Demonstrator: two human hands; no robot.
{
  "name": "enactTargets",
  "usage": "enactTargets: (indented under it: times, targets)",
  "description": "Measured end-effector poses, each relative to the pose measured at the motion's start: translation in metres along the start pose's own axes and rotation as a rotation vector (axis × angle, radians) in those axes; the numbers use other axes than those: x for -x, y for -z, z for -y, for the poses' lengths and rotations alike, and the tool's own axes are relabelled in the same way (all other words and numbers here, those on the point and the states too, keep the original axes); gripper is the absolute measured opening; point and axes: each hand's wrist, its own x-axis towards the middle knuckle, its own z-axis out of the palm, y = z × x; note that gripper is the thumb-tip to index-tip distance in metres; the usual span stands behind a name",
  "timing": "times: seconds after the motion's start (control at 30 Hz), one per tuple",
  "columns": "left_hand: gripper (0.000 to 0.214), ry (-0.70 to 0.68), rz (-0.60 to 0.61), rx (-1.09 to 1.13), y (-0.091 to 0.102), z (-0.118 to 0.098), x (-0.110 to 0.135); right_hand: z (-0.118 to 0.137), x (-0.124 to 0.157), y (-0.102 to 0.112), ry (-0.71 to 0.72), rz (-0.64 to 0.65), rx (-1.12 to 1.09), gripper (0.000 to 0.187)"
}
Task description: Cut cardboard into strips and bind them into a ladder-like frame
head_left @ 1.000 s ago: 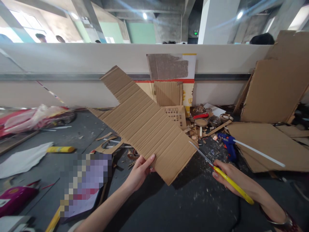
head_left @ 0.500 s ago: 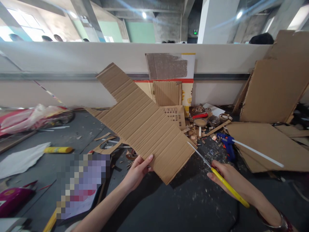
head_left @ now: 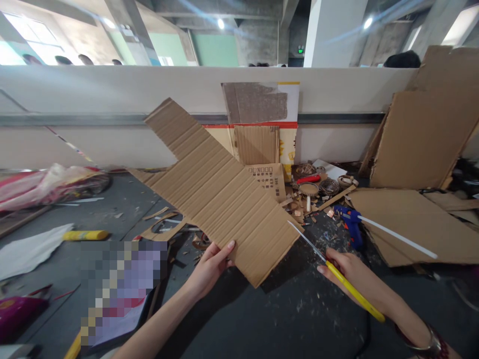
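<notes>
My left hand [head_left: 215, 262] pinches the lower edge of a corrugated cardboard piece [head_left: 224, 199], thumb on top and fingers underneath. The piece is raised and tilted over the table, with a narrow strip jutting out at its upper left. In my right hand [head_left: 348, 271] is a pair of yellow-handled scissors [head_left: 352, 289], seen nearly edge-on. Their thin metal tips lie at the cardboard's right edge; whether the blades are apart I cannot tell.
On the right, a blue glue gun [head_left: 350, 224] with a white glue stick lies beside a flat cardboard sheet [head_left: 407, 224]. Scraps [head_left: 299, 207] litter the middle. At left are a yellow tube [head_left: 85, 235], a white cloth [head_left: 33, 249] and a blurred-out screen [head_left: 127, 294]. A white partition [head_left: 112, 92] stands behind.
The whole view has shifted slightly. Both hands, the cardboard and the scissors hold nearly the same positions relative to one another.
</notes>
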Motion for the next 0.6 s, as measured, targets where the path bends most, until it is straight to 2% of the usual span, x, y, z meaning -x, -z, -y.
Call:
enactTargets:
  times: [0.47, 0.6]
  targets:
    - [0.033, 0.008, -0.022, 0.013, -0.001, -0.003, -0.001, -0.011, -0.006, -0.016, 0.03, -0.09, -0.085, 0.031]
    - [0.035, 0.05, -0.06, 0.048, 0.0, -0.004, 0.0, -0.013, -0.008, -0.014, 0.041, -0.061, -0.087, 0.033]
